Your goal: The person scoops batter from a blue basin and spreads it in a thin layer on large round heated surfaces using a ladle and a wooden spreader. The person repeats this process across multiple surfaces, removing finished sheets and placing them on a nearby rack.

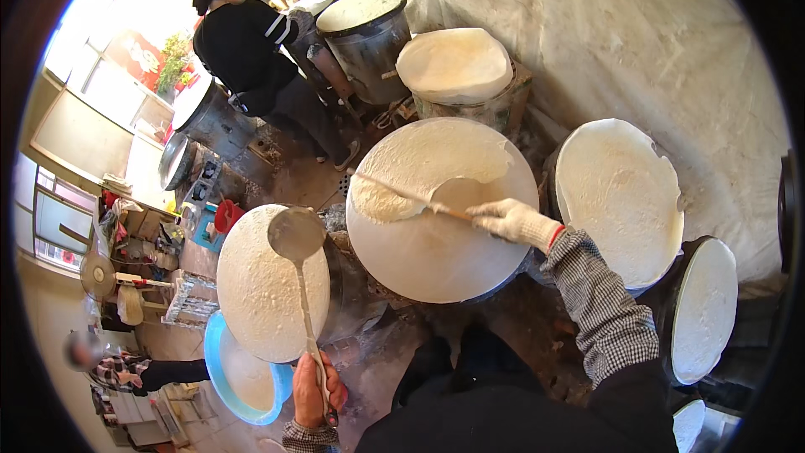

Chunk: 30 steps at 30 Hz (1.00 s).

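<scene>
My left hand (pixel 314 393), bare, grips the handle of a long metal ladle (pixel 300 236). The ladle's bowl hangs over a round griddle to my left, which is covered by a pale, bubbled pancake (pixel 267 289). In a white knit glove, my right hand (pixel 510 221) holds a thin wooden spreading stick (pixel 402 192) slanting across the round griddle (pixel 434 267) in front of me. Pale batter (pixel 434 145) coats that griddle's far part, thicker at the left by the stick. Its near part is bare.
More griddles with pale sheets, including a large one (pixel 619 201), stand to my right. Beyond the middle griddle sits a stack of round sheets (pixel 456 66). A blue basin (pixel 220 352) of pale liquid lies left. One person (pixel 251 56) stands far left, another (pixel 126 371) lower left.
</scene>
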Each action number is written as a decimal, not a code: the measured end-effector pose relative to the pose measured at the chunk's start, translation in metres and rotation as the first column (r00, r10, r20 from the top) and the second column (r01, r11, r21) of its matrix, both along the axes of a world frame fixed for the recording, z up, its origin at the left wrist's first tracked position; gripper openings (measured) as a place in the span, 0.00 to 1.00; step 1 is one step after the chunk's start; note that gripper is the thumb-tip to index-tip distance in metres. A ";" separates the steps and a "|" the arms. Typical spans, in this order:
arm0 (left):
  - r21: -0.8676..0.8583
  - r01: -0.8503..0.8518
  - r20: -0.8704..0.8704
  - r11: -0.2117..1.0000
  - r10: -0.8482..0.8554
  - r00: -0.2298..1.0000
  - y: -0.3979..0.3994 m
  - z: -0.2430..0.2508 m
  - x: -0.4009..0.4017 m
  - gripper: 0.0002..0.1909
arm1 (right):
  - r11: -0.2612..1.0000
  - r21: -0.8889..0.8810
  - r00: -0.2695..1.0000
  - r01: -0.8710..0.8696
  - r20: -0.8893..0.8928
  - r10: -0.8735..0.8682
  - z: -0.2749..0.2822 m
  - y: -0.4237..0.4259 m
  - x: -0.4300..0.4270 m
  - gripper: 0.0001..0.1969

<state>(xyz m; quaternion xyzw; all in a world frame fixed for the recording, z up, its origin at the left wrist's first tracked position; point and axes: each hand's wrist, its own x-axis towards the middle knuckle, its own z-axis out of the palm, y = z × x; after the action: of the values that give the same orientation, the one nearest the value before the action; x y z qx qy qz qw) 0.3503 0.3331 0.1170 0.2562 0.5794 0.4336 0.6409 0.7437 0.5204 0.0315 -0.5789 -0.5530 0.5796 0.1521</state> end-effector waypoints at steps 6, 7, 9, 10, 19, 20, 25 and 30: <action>0.026 0.005 -0.022 1.000 -0.004 1.000 -0.027 0.002 -0.011 0.18 | 0.997 -0.026 0.982 0.079 -0.170 -0.083 0.028 -0.012 0.036 0.17; 0.024 -0.008 -0.031 1.000 0.009 0.999 -0.026 0.003 -0.009 0.18 | 0.989 -0.062 0.980 0.134 -0.139 -0.142 0.032 -0.001 0.032 0.17; 0.021 -0.025 -0.043 0.999 0.026 0.999 -0.019 0.005 -0.003 0.18 | 0.998 0.050 0.996 0.049 0.073 -0.053 0.016 0.021 0.018 0.19; 0.024 -0.013 -0.054 1.000 0.014 0.998 -0.017 0.005 -0.001 0.18 | 0.988 0.155 0.990 -0.019 0.139 -0.003 0.004 0.028 0.009 0.18; -0.080 -0.089 -0.077 0.993 0.082 0.994 -0.042 0.006 0.006 0.18 | 0.982 -0.173 0.983 0.075 -0.151 -0.102 0.022 0.001 0.050 0.17; -0.076 -0.097 -0.083 0.992 0.091 0.992 -0.042 0.004 0.008 0.18 | 0.994 -0.084 0.988 0.065 -0.131 -0.075 0.016 0.004 0.042 0.17; -0.118 -0.099 -0.076 0.988 0.090 0.993 -0.051 0.004 0.014 0.17 | 0.988 -0.042 0.985 -0.147 -0.100 0.142 0.013 -0.002 0.028 0.17; -0.105 -0.086 -0.101 0.991 0.076 0.992 -0.065 0.014 0.020 0.18 | 0.992 -0.119 0.998 -0.040 -0.046 0.035 0.022 0.021 0.042 0.18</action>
<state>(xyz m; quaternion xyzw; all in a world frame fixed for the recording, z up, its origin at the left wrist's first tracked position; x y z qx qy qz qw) 0.3707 0.2679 0.1308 0.2175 0.6426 0.4139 0.6070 0.7854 0.5411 0.0533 -0.5636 -0.5244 0.6272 0.1182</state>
